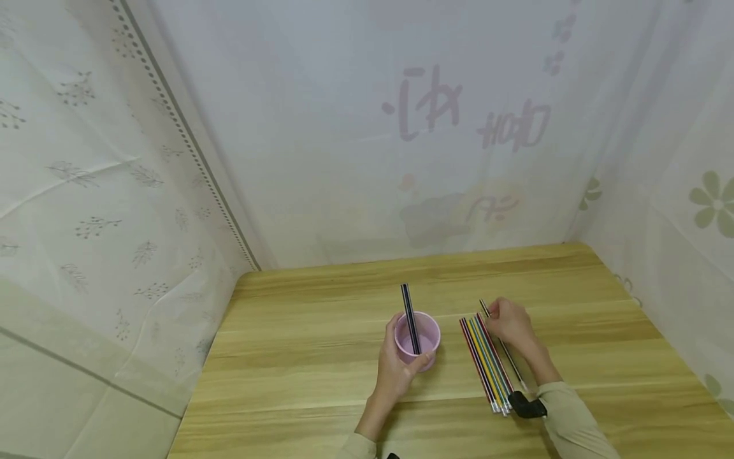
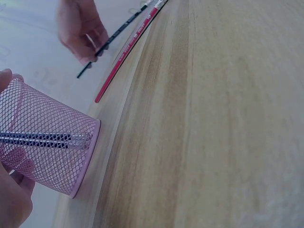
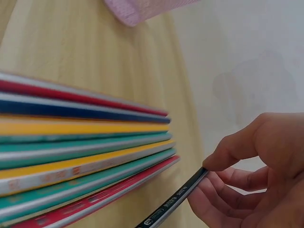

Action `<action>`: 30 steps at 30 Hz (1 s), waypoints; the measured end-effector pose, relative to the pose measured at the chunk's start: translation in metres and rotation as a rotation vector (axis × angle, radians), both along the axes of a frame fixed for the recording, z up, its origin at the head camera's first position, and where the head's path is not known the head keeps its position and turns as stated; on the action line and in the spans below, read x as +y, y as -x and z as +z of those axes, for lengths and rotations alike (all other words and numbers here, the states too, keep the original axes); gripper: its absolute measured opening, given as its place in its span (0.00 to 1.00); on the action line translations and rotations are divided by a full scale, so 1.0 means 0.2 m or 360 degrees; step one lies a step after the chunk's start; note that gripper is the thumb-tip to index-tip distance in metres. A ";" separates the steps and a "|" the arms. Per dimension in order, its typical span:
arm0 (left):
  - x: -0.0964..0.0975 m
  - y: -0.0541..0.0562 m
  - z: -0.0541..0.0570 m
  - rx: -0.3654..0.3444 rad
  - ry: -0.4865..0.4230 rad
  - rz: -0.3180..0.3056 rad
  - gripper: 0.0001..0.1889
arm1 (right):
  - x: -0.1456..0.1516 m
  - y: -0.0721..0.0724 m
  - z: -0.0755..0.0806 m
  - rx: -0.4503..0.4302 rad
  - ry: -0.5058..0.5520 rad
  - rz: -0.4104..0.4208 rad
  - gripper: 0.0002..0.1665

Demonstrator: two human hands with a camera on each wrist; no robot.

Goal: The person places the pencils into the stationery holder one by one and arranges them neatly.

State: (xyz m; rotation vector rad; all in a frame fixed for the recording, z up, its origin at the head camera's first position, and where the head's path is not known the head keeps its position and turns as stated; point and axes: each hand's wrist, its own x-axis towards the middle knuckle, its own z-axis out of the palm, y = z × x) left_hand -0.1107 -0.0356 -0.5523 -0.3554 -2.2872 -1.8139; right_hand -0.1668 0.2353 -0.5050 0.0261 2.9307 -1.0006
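Observation:
My left hand [image 1: 394, 368] grips a pink mesh pencil cup [image 2: 52, 111] around its side, thumb near the rim. Dark striped pencils [image 1: 408, 309] stand in the cup and lean on its rim, their lower ends showing through the mesh in the left wrist view. My right hand [image 1: 513, 324] pinches a black pencil [image 3: 176, 197] near one end between thumb and fingers. That pencil slants just right of a row of several pencils [image 1: 480, 357] in red, dark blue, yellow and green, lying side by side. In the left wrist view the held pencil appears above the red pencil [image 2: 126, 54].
Everything is on a light wood-grain table [image 1: 298, 357]. A pale printed curtain [image 1: 321, 159] hangs behind the far edge, with more patterned cloth [image 1: 115, 223] at the left. A black strap piece [image 1: 526, 405] at my right wrist overlaps the near ends of the row.

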 end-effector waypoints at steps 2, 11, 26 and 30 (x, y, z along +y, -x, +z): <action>0.00 0.00 0.00 -0.0002 0.0000 -0.0001 0.50 | -0.01 -0.01 0.02 0.0031 0.0024 -0.0022 0.15; 0.00 0.00 0.00 0.0020 0.0005 0.0010 0.49 | -0.09 -0.04 0.15 0.0228 0.0169 -0.0135 0.16; 0.00 0.00 0.00 0.0029 0.0019 0.0025 0.48 | -0.24 -0.07 0.35 0.0580 0.0365 -0.0171 0.13; 0.00 0.00 -0.01 0.0056 0.0025 0.0013 0.48 | -0.28 -0.07 0.39 0.0646 0.0441 -0.0169 0.13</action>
